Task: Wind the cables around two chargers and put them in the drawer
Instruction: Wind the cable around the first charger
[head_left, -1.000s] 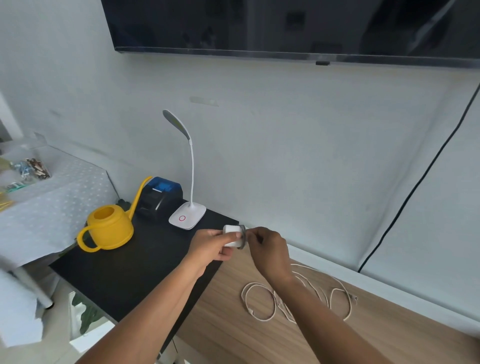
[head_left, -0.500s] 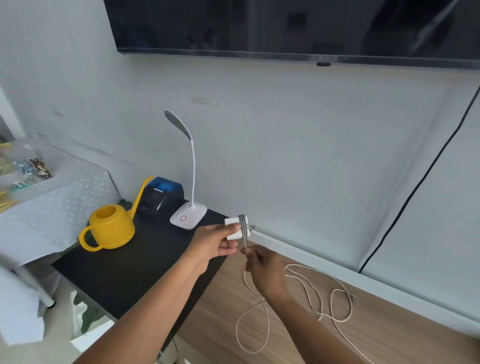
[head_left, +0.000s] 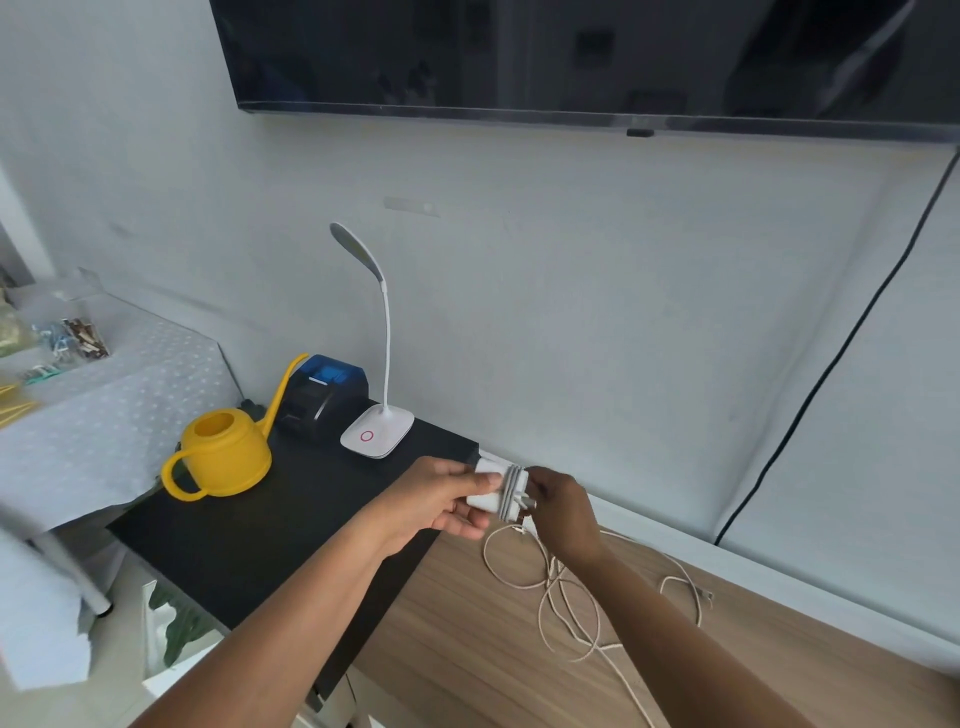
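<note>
Our left grip (head_left: 436, 505) clamps the charger (head_left: 492, 486), long axis left-right, prongs facing right; our right grip (head_left: 563, 512) pinches the cable (head_left: 571, 587).

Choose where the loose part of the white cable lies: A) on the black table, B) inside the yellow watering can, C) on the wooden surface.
C: the cable rests in loose loops on the wooden surface, right of the black table.

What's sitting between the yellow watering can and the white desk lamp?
A black device with a blue top, slightly nearer the wall, between the watering can and the lamp base. Head view shows it.
</note>
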